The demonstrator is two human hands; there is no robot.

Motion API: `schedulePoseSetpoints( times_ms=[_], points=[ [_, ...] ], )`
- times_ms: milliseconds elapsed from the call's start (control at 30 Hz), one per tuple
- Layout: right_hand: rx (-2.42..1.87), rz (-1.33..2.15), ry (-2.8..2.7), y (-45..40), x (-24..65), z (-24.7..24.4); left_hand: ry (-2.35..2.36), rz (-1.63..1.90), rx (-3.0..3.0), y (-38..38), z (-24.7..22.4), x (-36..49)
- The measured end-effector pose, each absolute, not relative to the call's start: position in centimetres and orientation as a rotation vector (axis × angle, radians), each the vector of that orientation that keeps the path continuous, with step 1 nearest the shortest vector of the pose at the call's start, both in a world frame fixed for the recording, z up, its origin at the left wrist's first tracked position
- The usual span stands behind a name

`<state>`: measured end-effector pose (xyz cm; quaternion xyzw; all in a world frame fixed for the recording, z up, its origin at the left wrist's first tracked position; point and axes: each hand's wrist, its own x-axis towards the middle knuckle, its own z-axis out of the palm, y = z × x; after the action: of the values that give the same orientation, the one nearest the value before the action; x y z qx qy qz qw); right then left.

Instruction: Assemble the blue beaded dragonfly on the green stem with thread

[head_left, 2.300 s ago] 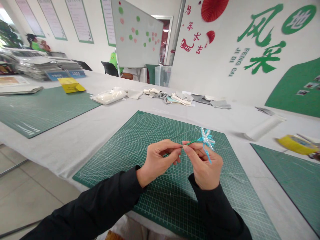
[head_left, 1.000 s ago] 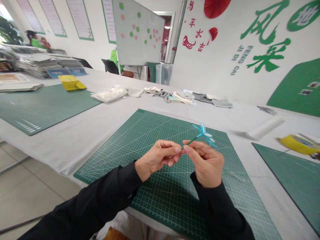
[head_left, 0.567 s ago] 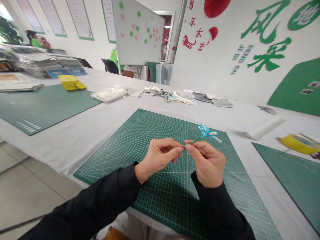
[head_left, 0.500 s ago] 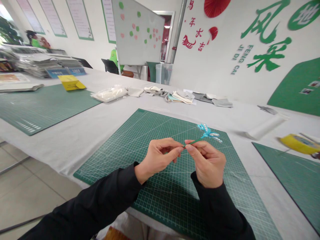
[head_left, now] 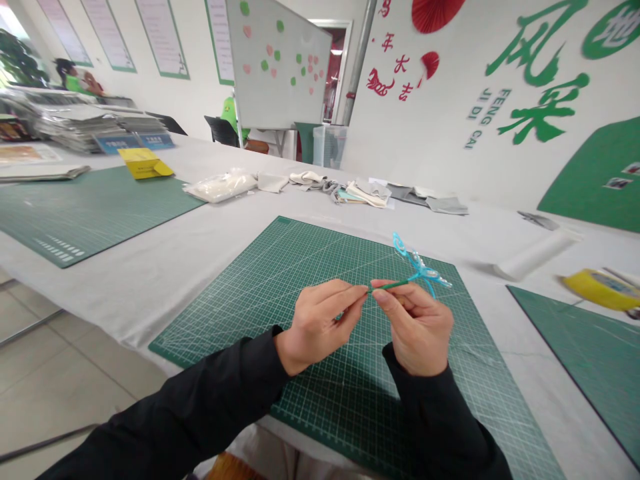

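A blue craft flower (head_left: 421, 270) with looped petals and clear beads sits at the end of a thin green stem (head_left: 395, 285). My right hand (head_left: 419, 327) pinches this stem between thumb and fingers, a little below the flower head. At the stem's lower end, the fingertips of my left hand (head_left: 323, 323) are pinched together on it. Both hands are held above a green gridded cutting mat (head_left: 310, 250), and the flower points up to the right.
Another cutting mat (head_left: 100, 213) lies at the left with a yellow card (head_left: 144, 164), and a third mat (head_left: 575, 340) at the right near a yellow object (head_left: 603, 289). Along the back are a clear plastic bag (head_left: 223, 185), folded cloths (head_left: 367, 192) and a white roll (head_left: 537, 253).
The flower has turned about its stem, so its petals now spread differently, one loop standing higher. My left fingers have shifted round the stem end; my right hand stays nearly in place.
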<state>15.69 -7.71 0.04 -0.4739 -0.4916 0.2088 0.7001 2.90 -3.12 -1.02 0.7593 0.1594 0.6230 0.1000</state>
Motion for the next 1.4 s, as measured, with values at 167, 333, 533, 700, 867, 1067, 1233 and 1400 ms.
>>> schedulePoseSetpoints(
  times_ms=[167,333,533,700,867,1067,1233,1400],
  points=[
    [-1.038,0.474,-1.103,-7.8,15.7,-0.1,0.449,1.957,2.345,-3.0,-1.5,2.9],
    [-1.042,0.468,-1.122,-7.7,15.9,-0.2,0.461,1.867,2.273,-3.1,-1.2,3.0],
    [-1.052,0.441,-1.132,-7.5,16.3,-0.4,0.41,1.375,1.811,-2.8,0.0,2.8],
    [-1.028,0.488,-1.15,-7.5,16.4,-0.3,0.312,0.987,1.364,-2.2,-0.1,2.6],
    [-1.007,0.561,-1.189,-7.6,16.2,-0.1,0.279,0.942,1.25,-1.9,-0.6,2.8],
    [-0.957,0.712,-1.251,-7.6,16.9,-0.2,0.313,0.989,1.21,-2.1,-0.5,2.9],
    [-0.866,0.82,-1.253,-7.4,17.5,-0.4,0.312,1.0,1.232,-2.2,-0.5,2.8],
    [-0.894,0.789,-1.221,-7.2,17.8,-0.7,0.282,0.984,1.249,-2.2,-0.2,2.7]
  ],
)
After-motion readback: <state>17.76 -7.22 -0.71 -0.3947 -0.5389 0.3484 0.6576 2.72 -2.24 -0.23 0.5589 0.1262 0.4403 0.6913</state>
